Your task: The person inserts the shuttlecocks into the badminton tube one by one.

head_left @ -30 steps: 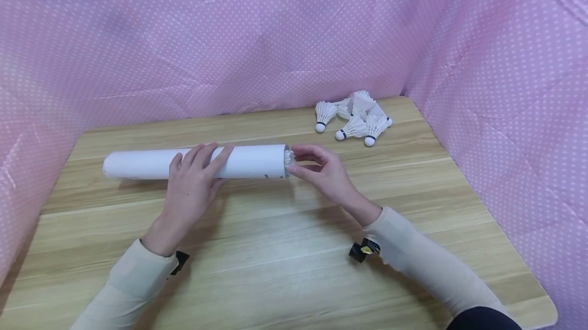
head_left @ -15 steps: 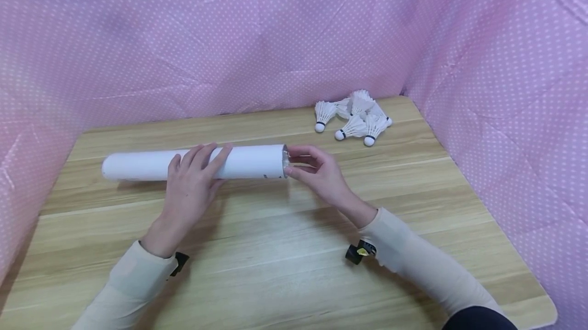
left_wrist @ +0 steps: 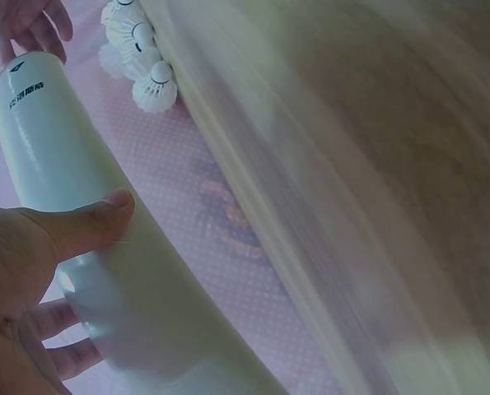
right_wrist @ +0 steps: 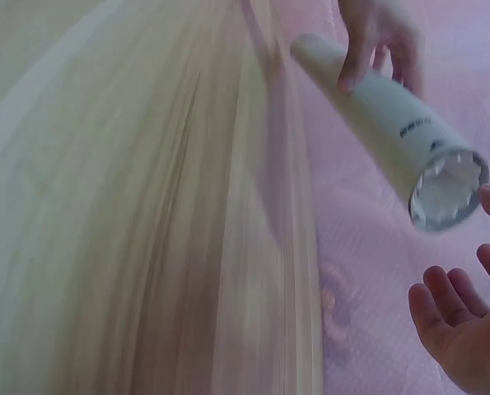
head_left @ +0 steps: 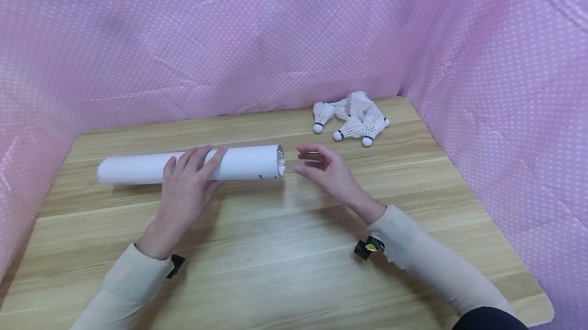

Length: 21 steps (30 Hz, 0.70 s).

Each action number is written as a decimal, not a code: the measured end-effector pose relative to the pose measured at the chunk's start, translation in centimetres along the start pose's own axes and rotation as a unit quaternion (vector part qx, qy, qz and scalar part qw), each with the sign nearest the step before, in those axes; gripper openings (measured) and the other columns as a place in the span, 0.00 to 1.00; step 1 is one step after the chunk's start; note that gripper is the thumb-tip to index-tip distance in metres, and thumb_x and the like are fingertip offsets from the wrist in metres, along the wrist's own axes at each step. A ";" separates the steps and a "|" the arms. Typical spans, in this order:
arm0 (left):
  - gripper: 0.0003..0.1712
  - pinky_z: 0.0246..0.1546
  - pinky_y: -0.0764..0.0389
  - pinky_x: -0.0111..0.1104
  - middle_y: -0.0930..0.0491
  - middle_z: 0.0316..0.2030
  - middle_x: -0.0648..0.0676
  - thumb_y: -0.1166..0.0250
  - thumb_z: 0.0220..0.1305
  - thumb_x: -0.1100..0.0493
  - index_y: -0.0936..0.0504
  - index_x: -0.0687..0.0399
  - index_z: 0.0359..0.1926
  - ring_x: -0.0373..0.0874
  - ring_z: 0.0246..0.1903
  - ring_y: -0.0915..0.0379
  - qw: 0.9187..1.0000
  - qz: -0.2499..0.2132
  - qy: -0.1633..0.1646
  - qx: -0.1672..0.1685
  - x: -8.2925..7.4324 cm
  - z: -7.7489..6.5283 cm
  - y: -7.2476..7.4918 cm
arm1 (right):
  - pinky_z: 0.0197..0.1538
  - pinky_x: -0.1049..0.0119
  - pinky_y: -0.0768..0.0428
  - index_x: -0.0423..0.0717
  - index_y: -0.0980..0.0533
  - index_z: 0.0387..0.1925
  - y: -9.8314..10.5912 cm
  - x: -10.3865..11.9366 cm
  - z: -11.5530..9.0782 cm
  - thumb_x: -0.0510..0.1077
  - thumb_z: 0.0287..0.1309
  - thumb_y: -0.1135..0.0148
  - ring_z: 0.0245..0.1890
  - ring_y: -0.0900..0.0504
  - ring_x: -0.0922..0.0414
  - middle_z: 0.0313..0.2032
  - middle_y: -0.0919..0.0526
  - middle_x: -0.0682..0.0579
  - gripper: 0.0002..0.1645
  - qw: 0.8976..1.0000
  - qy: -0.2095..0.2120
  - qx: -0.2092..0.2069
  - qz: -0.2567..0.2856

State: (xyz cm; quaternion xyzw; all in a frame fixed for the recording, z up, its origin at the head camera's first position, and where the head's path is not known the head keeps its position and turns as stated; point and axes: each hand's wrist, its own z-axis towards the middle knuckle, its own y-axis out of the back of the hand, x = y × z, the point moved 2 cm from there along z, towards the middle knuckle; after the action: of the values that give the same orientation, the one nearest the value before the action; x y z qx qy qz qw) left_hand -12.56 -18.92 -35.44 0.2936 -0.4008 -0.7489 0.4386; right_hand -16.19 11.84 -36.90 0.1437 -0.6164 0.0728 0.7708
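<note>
My left hand (head_left: 186,182) grips a long white shuttlecock tube (head_left: 250,162) around its middle, thumb on the near side and fingers over the top. The tube lies sideways, its mouth facing right. White feather tips of a shuttlecock (right_wrist: 452,188) fill the mouth, about level with the rim, in the right wrist view. Just right of that mouth, my right hand (head_left: 333,174) holds nothing, its fingers loosely bent and apart from the tube. Dark printing marks the tube (left_wrist: 55,156) near its mouth end in the left wrist view.
Several white shuttlecocks (head_left: 351,126) lie in a heap at the back right of the wooden table (head_left: 285,258). Pink dotted cloth (head_left: 257,39) hangs behind and along the sides. A small black camera (head_left: 367,248) sits on the right wrist.
The shuttlecock at the mouth has gone further into the tube, pushed by my right hand. That hand has since drawn back to the right. The tube has shifted slightly left.
</note>
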 end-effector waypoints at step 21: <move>0.50 0.56 0.37 0.69 0.26 0.60 0.64 0.19 0.44 0.68 0.28 0.43 0.70 0.65 0.60 0.33 1.000 -0.008 0.013 0.007 0.5 -0.6 0.2 | 0.53 0.65 0.19 0.25 0.26 0.56 10.0 -2.5 2.4 0.29 0.59 0.32 0.54 0.22 0.36 0.55 0.23 0.29 0.24 0.985 -0.013 -0.113 -0.130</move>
State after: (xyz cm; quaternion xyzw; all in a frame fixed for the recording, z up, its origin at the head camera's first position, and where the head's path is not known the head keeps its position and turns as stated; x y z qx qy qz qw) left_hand -12.17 -19.61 -35.59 0.3097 -0.3982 -0.7453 0.4359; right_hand -21.94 20.77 -37.50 0.1350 -0.6066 -0.0999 0.7771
